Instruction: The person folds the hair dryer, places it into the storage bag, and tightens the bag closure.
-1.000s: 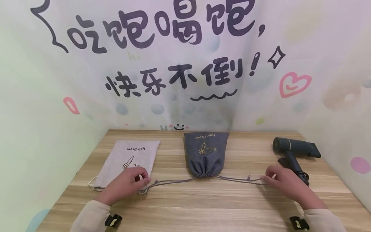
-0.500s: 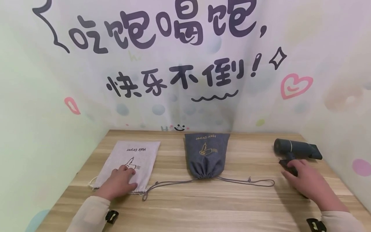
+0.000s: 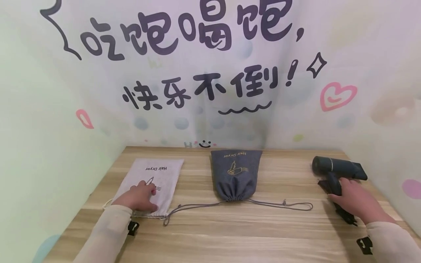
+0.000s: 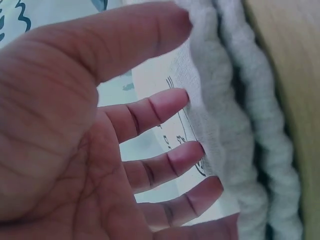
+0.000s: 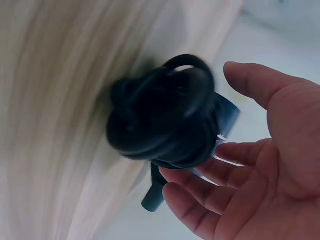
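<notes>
Both my hands have left the drawstrings (image 3: pixel 197 206) of the grey bag (image 3: pixel 235 177) since a second ago: my left hand (image 3: pixel 138 196) is now over the white bag (image 3: pixel 166 179), my right hand (image 3: pixel 356 200) at the dryer (image 3: pixel 338 166). That right hand is spread around the handle (image 3: pixel 334 183), fingers softly bent and thumb well apart from them; I cannot tell how firmly they touch it. From my right wrist, the coiled cable (image 5: pixel 165 115) shows dark in front of my fingers. The dryer lies toward the far right corner of the tabletop (image 3: pixel 230 237), nozzle toward the right edge. My left fingers are loose and apart above the white bag's print, holding nothing. That bag lies flat near the left edge, its mouth toward the near edge. The grey bag sits at the middle of the far edge, its mouth gathered toward me, the drawstrings running out to both sides; the left loop ends beside the white bag's near right corner, the right one short of the dryer. Behind the far edge hangs a cloth (image 3: pixel 197 117) with big dark characters.
</notes>
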`<state>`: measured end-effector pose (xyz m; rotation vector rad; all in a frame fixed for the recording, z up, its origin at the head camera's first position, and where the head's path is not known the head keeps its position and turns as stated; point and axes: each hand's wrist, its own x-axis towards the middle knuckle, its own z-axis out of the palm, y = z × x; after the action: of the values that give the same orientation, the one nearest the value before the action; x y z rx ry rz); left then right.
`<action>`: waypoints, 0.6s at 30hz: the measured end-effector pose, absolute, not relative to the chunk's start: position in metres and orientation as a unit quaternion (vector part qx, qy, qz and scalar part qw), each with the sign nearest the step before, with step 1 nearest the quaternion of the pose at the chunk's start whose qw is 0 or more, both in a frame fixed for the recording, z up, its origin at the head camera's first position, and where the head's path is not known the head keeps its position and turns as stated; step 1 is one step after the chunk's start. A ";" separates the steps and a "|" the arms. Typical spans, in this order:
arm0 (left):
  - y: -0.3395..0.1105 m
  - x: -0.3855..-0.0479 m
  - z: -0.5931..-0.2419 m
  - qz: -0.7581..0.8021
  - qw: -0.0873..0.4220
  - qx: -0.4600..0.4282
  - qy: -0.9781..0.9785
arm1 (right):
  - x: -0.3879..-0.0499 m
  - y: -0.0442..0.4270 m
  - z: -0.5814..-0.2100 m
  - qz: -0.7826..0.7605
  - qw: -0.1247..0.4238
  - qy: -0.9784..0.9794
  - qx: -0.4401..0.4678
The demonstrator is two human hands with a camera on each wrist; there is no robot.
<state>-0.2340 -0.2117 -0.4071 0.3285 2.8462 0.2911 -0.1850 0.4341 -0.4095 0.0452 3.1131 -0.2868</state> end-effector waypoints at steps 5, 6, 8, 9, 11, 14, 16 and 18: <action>-0.213 -0.235 -0.405 0.105 0.136 0.114 0.978 | -0.198 0.432 -0.411 -0.076 0.056 0.996 0.010; -0.213 -0.235 -0.404 0.106 0.138 0.115 0.978 | -0.199 0.431 -0.410 -0.076 0.062 0.995 0.007; -0.213 -0.236 -0.403 0.109 0.141 0.116 0.977 | -0.201 0.428 -0.407 -0.070 0.070 0.995 0.003; -0.213 -0.236 -0.402 0.109 0.143 0.116 0.977 | -0.202 0.426 -0.406 -0.069 0.074 0.995 0.000; -0.212 -0.236 -0.402 0.111 0.147 0.115 0.976 | -0.203 0.423 -0.404 -0.063 0.080 0.995 -0.007; -0.212 -0.236 -0.402 0.111 0.149 0.112 0.976 | -0.205 0.419 -0.402 -0.052 0.085 0.995 -0.009; -0.212 -0.237 -0.401 0.109 0.151 0.110 0.976 | -0.206 0.417 -0.402 -0.048 0.087 0.995 -0.009; -0.212 -0.237 -0.402 0.107 0.152 0.107 0.977 | -0.207 0.416 -0.402 -0.047 0.091 0.995 -0.007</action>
<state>-0.2368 -0.2119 -0.4016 0.3080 2.8029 0.3083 -0.2070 0.4162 -0.4024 -0.0219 2.9562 -0.1401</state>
